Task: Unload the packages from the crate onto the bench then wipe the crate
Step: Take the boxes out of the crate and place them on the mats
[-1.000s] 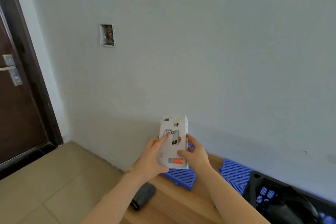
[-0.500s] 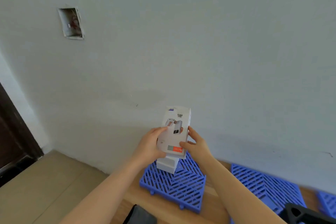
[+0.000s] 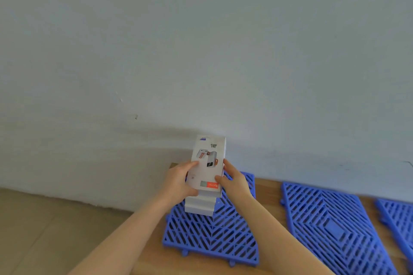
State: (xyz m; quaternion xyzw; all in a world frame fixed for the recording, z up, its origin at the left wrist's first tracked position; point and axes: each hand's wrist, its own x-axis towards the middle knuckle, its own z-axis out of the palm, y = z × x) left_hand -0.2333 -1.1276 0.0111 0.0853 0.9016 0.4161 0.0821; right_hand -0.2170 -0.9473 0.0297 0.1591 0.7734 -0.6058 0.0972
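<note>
Head view: a pale, plain wall (image 3: 201, 51) fills most of the shot, with tan floor (image 3: 44, 230) at the lower left. Along the wall runs the wooden bench (image 3: 268, 196), and on it lie blue plastic grid mats: a left mat (image 3: 212, 236), a middle mat (image 3: 330, 227) just beside it, and a third mat (image 3: 397, 219) cut off at the right edge. On the left mat sits a stack of white boxes (image 3: 199, 206). Over the top of that stack is a white package (image 3: 207, 163), tilted up toward the wall, printed face to the camera. The left hand (image 3: 178, 182) grips its left edge, thumb across the front, and the right hand (image 3: 234, 179) clasps its right edge. I can't tell whether the package's lower end touches the stack.
</note>
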